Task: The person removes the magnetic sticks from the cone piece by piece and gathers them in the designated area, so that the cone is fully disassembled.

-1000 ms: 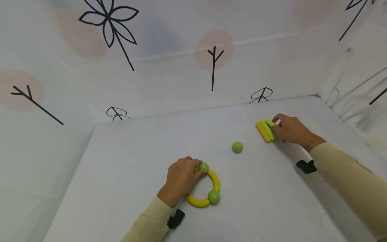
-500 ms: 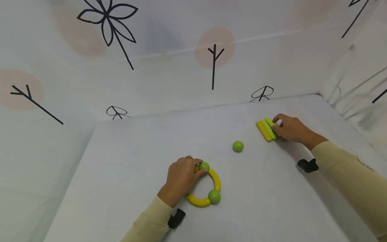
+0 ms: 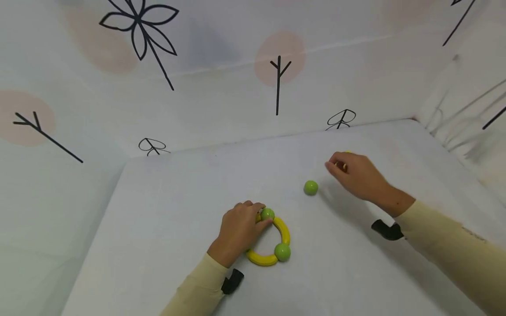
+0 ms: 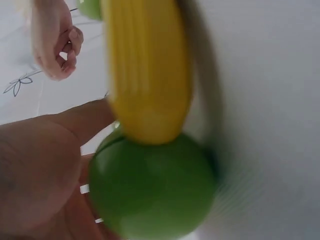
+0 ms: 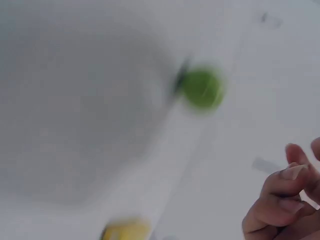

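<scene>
Several yellow curved pieces (image 3: 282, 230) and green balls make a ring on the table. My left hand (image 3: 239, 232) covers the ring's left side, thumb and finger pinching its far green ball (image 3: 268, 214). Another green ball (image 3: 282, 252) sits at the ring's lower right. Large in the left wrist view, a green ball (image 4: 150, 190) touches a yellow curved piece (image 4: 147, 75). Raised above the table, my right hand (image 3: 357, 175) has loosely bent fingers with nothing seen between them. Left of it lies a loose green ball (image 3: 311, 188), blurred in the right wrist view.
Behind the right hand, a yellow bar (image 3: 348, 152) barely shows; the other bars are hidden by that hand. White cloth walls (image 3: 221, 101) with drawn plants rise at the back and sides of the white table (image 3: 178, 210).
My right hand has let go of the yellow-green bars and moved up and left, toward the loose green ball. The left hand keeps its place on the ring.
</scene>
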Available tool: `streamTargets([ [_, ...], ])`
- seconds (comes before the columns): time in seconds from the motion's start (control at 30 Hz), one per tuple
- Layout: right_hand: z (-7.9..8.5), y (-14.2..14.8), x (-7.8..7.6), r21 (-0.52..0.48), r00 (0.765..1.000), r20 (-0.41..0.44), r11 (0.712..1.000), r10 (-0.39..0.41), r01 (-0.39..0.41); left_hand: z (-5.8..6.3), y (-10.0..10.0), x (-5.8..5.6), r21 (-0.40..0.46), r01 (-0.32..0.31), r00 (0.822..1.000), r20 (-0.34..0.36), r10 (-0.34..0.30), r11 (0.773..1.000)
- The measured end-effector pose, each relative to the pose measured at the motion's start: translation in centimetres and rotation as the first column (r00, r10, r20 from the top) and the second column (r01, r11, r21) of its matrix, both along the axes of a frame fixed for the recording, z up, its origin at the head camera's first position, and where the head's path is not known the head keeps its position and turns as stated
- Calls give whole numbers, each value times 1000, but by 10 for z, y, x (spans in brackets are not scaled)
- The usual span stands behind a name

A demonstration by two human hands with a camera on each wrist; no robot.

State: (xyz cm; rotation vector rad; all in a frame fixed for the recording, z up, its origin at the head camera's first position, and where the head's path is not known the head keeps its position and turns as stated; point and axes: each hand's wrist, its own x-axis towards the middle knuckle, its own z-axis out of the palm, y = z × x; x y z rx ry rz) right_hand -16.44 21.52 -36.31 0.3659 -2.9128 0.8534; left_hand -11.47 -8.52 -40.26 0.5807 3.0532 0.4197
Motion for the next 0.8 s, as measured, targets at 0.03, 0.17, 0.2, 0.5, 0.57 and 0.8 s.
streamTargets([
  [0.03,0,-12,5,-14,1000,-5,1000,25,-25,0,-1,0,-7,7,1000,5,-7,1000],
  [0.17,-3,-51,22,-80,992,39,990,119,-116,3,-7,-1,-36,16,1000,26,-15,999],
  [0.2,-5,-59,25,-94,989,53,987,136,-131,4,-8,-2,-37,17,999,32,-16,999],
  [0.5,-24,-91,33,-148,959,175,969,221,-196,4,-9,-2,-4,6,996,94,-5,1000],
  [0.57,-28,-93,33,-148,951,196,966,238,-211,4,-10,-3,0,6,996,87,-6,1000],
  [0.8,-41,-90,34,-162,893,298,940,337,-300,4,-10,-4,14,30,998,58,-31,999],
])
